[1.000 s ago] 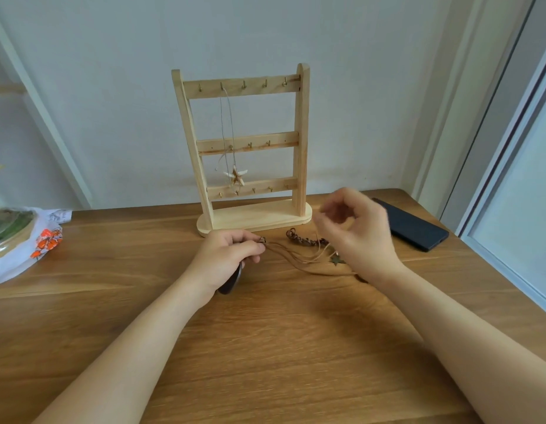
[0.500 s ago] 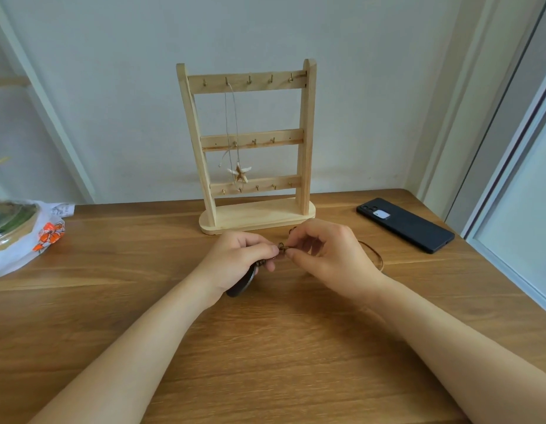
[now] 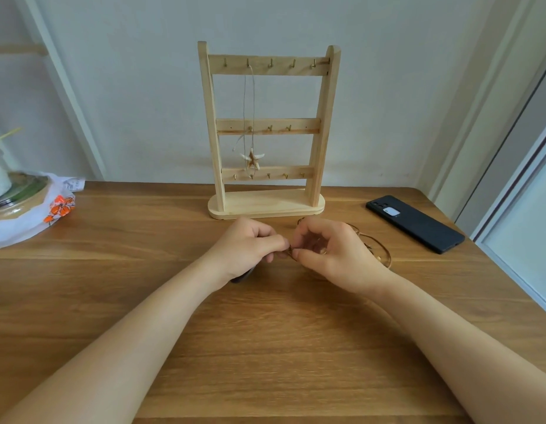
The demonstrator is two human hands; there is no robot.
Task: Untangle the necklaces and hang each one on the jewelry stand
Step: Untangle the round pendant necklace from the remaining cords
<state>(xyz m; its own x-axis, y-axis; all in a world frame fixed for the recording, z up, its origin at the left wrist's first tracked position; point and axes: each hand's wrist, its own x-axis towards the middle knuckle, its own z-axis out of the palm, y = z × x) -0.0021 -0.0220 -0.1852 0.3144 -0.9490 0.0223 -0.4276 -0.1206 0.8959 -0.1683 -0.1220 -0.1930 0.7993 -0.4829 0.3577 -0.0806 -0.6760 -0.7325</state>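
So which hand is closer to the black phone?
The right hand. It pinches the brown necklace just left of the phone, not touching it. The left hand pinches there too, farther left, beyond the right hand.

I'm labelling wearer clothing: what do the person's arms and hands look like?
The left forearm and right forearm are bare to the frame's edge: no sleeves, watch or bracelet visible. The left grip and right grip are ungloved hands.
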